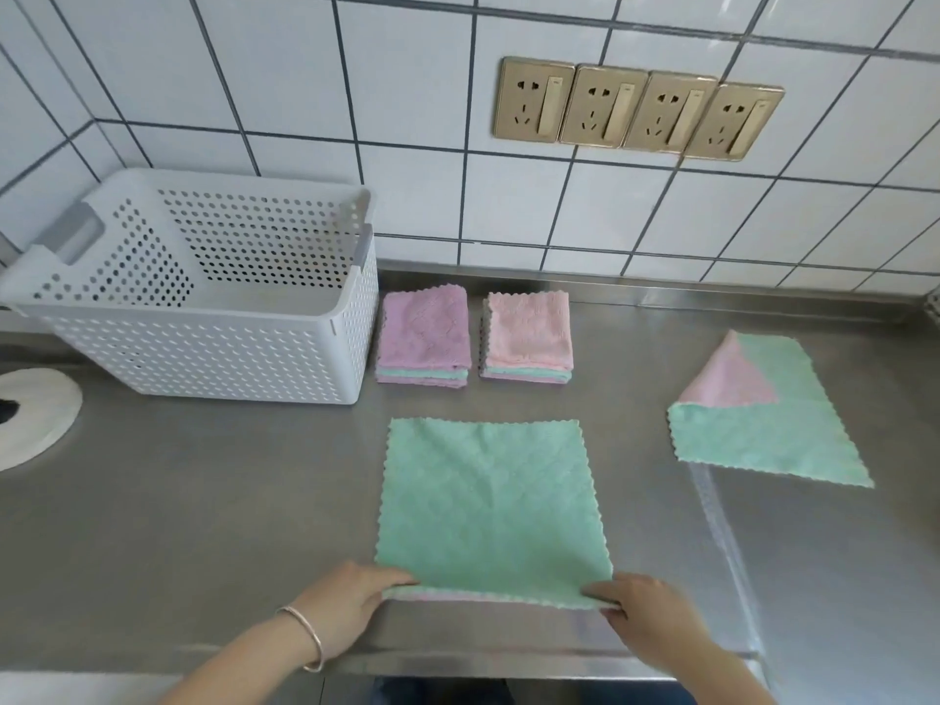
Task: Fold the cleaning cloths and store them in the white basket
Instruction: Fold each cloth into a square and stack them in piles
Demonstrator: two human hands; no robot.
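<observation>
With the left hand [351,602] and right hand [646,610] each pinching a 6 o'clock corner of the flat square green microfibre cloth [491,506], uneven lifting toward 12 o'clock could skew the fold.

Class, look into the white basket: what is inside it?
The white basket shows only perforated walls and bare floor; no cloths. Its near wall hides the front of the floor.

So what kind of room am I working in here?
Most likely a kitchen: a stainless steel counter set against a white tiled wall, with a row of four gold power sockets above it.
</observation>
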